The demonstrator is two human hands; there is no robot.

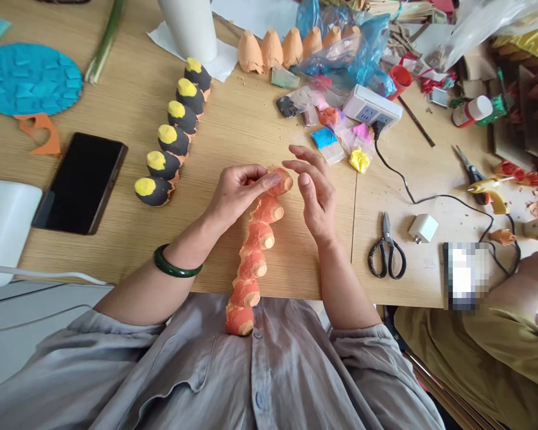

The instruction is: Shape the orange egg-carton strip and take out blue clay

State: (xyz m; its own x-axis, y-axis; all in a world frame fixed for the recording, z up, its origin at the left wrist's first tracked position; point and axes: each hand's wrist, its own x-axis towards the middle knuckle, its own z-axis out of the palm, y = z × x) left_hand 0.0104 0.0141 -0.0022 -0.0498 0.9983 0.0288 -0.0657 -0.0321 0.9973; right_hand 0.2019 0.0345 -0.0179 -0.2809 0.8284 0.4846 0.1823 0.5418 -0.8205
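Observation:
My left hand grips the far end of a strip of egg-carton cups, thumb on top and fingers beneath. Orange-red clay or paint coats the cups, while their tips stay pale. The strip runs back toward my body, its near end against my grey shirt. Just right of the held end, my right hand is raised with its fingers apart, and I see nothing in it. To the left lies a second strip of cups, dark with yellow tips. A plain orange strip of cups stands at the back, partly under a blue plastic bag.
Packets of coloured clay lie near a white power strip. Scissors and a white charger are at right, with a cable behind. A phone lies left. A co-worker's arm rests at the right edge.

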